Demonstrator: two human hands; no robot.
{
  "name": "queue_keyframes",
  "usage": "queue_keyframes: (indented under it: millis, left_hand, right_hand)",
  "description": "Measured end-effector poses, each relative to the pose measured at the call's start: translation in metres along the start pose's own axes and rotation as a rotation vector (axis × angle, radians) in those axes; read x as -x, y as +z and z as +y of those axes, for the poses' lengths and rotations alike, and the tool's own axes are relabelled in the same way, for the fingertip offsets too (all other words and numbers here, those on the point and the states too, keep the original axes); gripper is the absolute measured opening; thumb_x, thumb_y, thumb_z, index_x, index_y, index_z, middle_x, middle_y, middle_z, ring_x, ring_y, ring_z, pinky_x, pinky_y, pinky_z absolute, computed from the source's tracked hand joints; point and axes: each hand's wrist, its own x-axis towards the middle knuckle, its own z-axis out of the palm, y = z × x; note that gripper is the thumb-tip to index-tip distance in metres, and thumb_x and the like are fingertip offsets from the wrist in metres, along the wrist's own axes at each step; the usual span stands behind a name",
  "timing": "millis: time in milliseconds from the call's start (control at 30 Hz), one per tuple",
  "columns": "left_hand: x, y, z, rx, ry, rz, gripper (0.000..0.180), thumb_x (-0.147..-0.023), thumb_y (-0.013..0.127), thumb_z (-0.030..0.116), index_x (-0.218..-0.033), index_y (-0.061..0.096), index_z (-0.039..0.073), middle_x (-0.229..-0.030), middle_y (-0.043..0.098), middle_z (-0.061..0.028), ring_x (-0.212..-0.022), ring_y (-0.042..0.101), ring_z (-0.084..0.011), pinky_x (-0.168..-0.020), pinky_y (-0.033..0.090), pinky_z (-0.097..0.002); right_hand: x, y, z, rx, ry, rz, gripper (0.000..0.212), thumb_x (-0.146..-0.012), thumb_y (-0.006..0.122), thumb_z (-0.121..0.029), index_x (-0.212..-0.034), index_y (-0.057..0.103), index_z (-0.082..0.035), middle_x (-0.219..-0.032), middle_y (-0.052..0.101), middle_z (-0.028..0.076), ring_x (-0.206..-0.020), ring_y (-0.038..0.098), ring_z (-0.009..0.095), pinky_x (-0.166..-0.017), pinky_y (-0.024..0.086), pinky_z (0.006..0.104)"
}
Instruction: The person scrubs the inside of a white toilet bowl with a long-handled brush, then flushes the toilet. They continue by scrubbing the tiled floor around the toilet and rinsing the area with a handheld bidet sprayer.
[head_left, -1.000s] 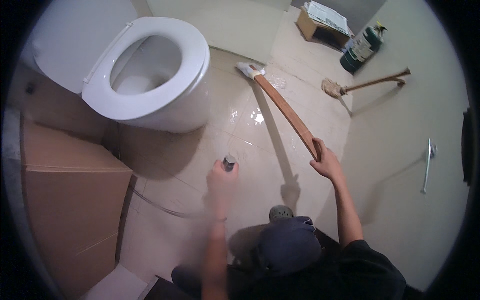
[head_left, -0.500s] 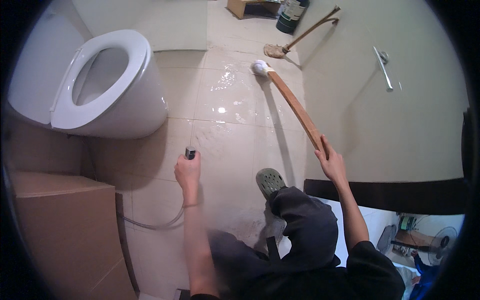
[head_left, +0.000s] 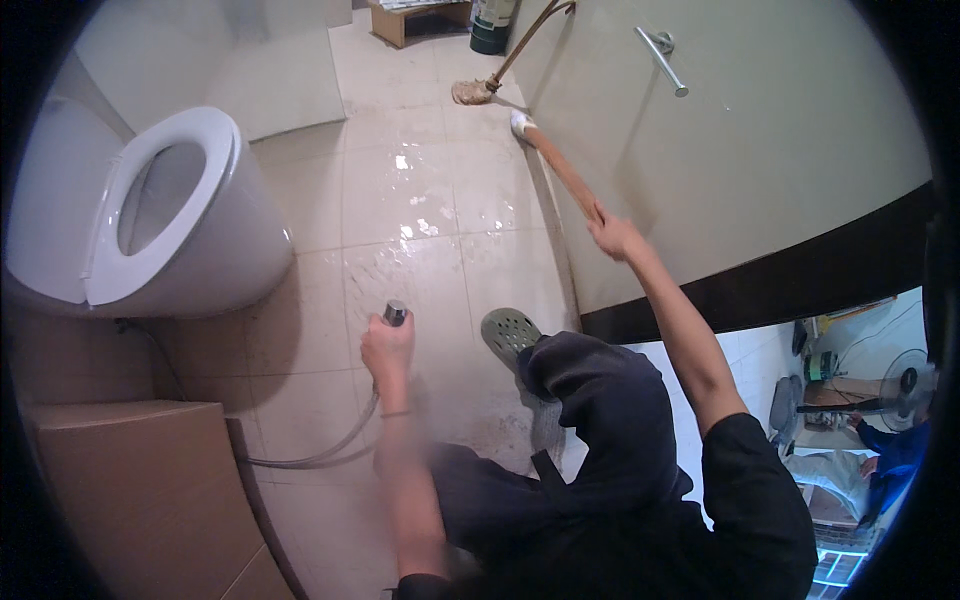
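Note:
My left hand (head_left: pixel 386 352) is closed around a chrome hand sprayer (head_left: pixel 396 312), its head poking out above the fingers. A grey hose (head_left: pixel 330 455) curves from that hand toward the cardboard box on the left. Stretched out ahead and to the right, my right hand (head_left: pixel 613 236) grips the end of a long wooden-handled brush (head_left: pixel 565 175). The brush's white head (head_left: pixel 521 125) is beside the foot of the pale door, above or on the tiles; contact is hard to tell. Wet patches shine on the tiled floor (head_left: pixel 405 205) between the hands and the brush.
A white toilet (head_left: pixel 255 235) with raised lid stands left, behind a cardboard box (head_left: pixel 140 480). A mop (head_left: pixel 475 92) leans at the far wall near a dark green container (head_left: pixel 490 38). The door (head_left: pixel 740 150) has a metal handle. Another person's blue sleeve (head_left: pixel 895 450) shows beyond the doorway.
My right hand has moved forward and left with the brush, its head now nearer the door. The view has shifted to the right. My left hand still holds the sprayer.

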Motion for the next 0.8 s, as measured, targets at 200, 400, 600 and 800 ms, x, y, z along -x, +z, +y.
queue_keyframes:
  millis: [200,400,600,800]
  left_hand:
    - [0.014,0.006,-0.011,0.002,0.002,-0.012,0.048,-0.078,0.073,0.046,-0.087,0.064,0.000,-0.083,0.070,-0.0275,-0.084,0.068,-0.0480,-0.077,0.054,-0.0550]
    - [0.030,0.007,-0.019,-0.003,0.032,-0.015,0.048,-0.076,0.075,0.047,-0.087,0.064,0.001,-0.081,0.070,-0.0260,-0.083,0.069,-0.0469,-0.076,0.054,-0.0543]
    - [0.035,0.004,-0.012,0.009,0.066,-0.036,0.048,-0.080,0.071,0.046,-0.085,0.064,-0.001,-0.081,0.068,-0.0295,-0.083,0.067,-0.0495,-0.075,0.053,-0.0551]
    - [0.029,0.013,0.003,0.017,0.117,-0.061,0.049,-0.080,0.071,0.047,-0.087,0.064,-0.001,-0.082,0.069,-0.0298,-0.085,0.067,-0.0497,-0.076,0.054,-0.0555]
  right_hand:
    - [0.060,0.009,0.048,0.266,-0.173,0.044,0.066,-0.099,0.048,-0.041,-0.159,0.027,-0.024,-0.120,0.064,0.032,-0.113,0.062,0.048,-0.101,0.048,0.0554]
    - [-0.007,0.016,-0.004,0.287,-0.125,0.097,0.067,-0.100,0.045,-0.039,-0.160,0.024,-0.017,-0.123,0.062,0.034,-0.115,0.061,0.048,-0.104,0.046,0.0540]
    - [0.018,0.030,-0.058,0.341,-0.237,-0.013,0.068,-0.099,0.046,-0.040,-0.160,0.023,-0.017,-0.120,0.064,0.033,-0.113,0.062,0.047,-0.103,0.048,0.0519]
    - [0.046,0.036,-0.088,0.149,-0.527,-0.068,0.062,-0.097,0.054,-0.043,-0.154,0.040,-0.021,-0.122,0.067,0.024,-0.111,0.064,0.043,-0.098,0.050,0.0509]
